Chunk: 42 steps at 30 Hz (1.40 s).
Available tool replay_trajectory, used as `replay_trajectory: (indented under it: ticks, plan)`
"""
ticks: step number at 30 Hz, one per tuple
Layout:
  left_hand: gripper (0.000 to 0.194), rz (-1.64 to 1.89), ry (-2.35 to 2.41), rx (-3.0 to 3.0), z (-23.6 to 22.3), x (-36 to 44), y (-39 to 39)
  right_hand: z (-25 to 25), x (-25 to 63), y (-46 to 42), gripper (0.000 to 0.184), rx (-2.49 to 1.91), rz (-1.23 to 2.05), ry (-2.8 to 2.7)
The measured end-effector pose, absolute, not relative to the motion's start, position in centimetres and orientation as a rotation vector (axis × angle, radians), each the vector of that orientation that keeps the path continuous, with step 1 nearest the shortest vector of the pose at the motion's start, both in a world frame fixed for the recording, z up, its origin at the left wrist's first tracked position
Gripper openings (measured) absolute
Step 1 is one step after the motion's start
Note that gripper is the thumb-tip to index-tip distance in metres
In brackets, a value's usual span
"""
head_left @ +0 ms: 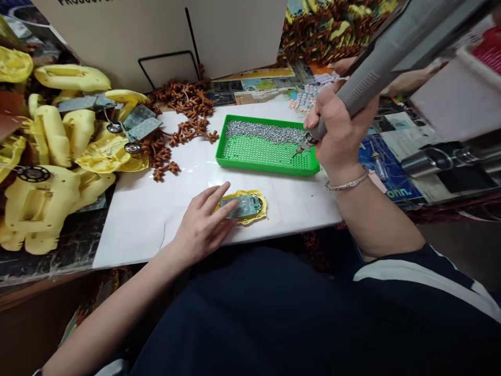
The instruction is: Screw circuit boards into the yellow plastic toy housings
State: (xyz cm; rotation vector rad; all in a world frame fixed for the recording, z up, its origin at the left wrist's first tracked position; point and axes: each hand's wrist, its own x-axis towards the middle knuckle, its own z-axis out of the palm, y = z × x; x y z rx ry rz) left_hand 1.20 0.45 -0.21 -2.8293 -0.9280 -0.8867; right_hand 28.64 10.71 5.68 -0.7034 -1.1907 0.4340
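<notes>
My right hand (340,120) is wrapped round a grey electric screwdriver (368,78). Its bit tip points down into the right part of a green tray (270,169), which has a perforated bottom and a heap of small silver screws (258,130) along its far side. My left hand (207,219) lies with fingers apart over a yellow plastic shell (263,210) on the white board. Inside that shell sits a green circuit board (245,206), and my fingers rest over its left part. Whether the bit carries a screw is too small to tell.
Yellow plastic shells (43,198) with speakers and circuit boards pile up on the left. Brown plastic pieces (188,104) lie behind the white board (136,209). Small pink and blue parts (313,91) sit behind the tray. A large pale panel (164,36) stands at the back.
</notes>
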Motion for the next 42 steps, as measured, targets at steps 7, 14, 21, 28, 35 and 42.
replay_trajectory:
  ticks: [7, 14, 21, 28, 35, 42]
  plan:
    - [0.016, -1.129, -0.993, -2.943, -1.3, 2.1, 1.2, 2.1, 31.5, 14.1, 0.052, -0.879, 0.34, -1.206]
    - [0.018, -1.149, -1.015, -2.881, -1.8, 3.9, 1.1, 1.3, 31.2, 14.4, 0.064, -0.906, 0.408, -1.139]
    - [0.017, -1.17, -1.054, -2.878, -2.2, 3.7, 1.1, -0.1, 31.8, 15.5, 0.06, -0.896, 0.344, -1.184]
    - [0.016, -1.192, -1.08, -2.903, -2.5, 3.7, 1.1, 0.6, 31.6, 14.3, 0.065, -0.976, 0.442, -1.181]
    - [0.019, -1.197, -1.089, -2.931, -2.2, 3.6, 1.2, 2.9, 30.6, 13.5, 0.064, -0.921, 0.382, -1.151]
    - [0.022, -1.271, -1.42, -3.094, -1.3, 2.7, 2.3, 7.1, 25.0, 9.3, 0.032, -0.587, 0.508, -1.082]
